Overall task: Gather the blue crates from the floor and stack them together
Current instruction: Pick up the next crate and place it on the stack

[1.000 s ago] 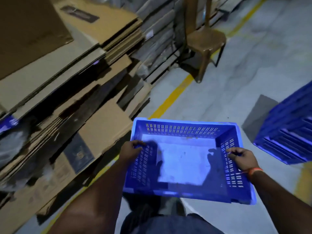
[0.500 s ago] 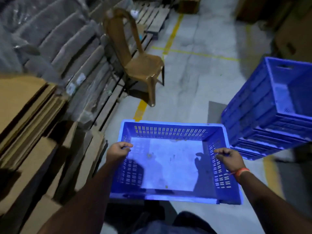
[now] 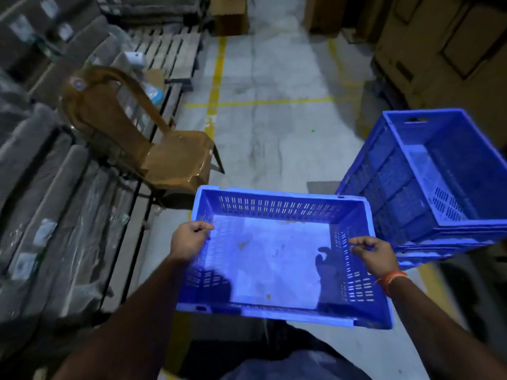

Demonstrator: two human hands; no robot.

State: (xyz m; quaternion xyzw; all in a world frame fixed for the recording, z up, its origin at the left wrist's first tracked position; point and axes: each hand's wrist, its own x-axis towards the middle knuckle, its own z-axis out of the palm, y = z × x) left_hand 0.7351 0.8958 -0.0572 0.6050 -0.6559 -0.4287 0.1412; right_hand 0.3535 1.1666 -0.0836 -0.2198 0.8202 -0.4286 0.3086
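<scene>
While carried at waist height above a grey concrete floor (image 3: 274, 138), shallow blue plastic crate (image 3: 277, 259) with slotted walls, held level and open side up. Left hand (image 3: 188, 241) curled over the crate's left rim, thumb on top, fingers wrapped under the edge. Right hand (image 3: 377, 256) curled over the right rim, fingers hooked on the inner slotted wall; orange thread band (image 3: 391, 279) at that wrist. Both forearms bare and stretched forward from the lower corners.

Stack of nested blue plastic crates (image 3: 428, 182) just to the right of the carried crate, standing on the floor, topmost one deep with a handle slot in its far wall. Brown plastic chair (image 3: 153, 144) to the left, with a small round sticker on its backrest, too blurred to read. Grey wrapped bundles (image 3: 55, 187) along the left with pale labels, illegible. Yellow painted lines (image 3: 216, 78) on the floor. Brown cardboard boxes (image 3: 444, 50) at upper right. Wooden pallet (image 3: 170, 50) beyond the chair.
</scene>
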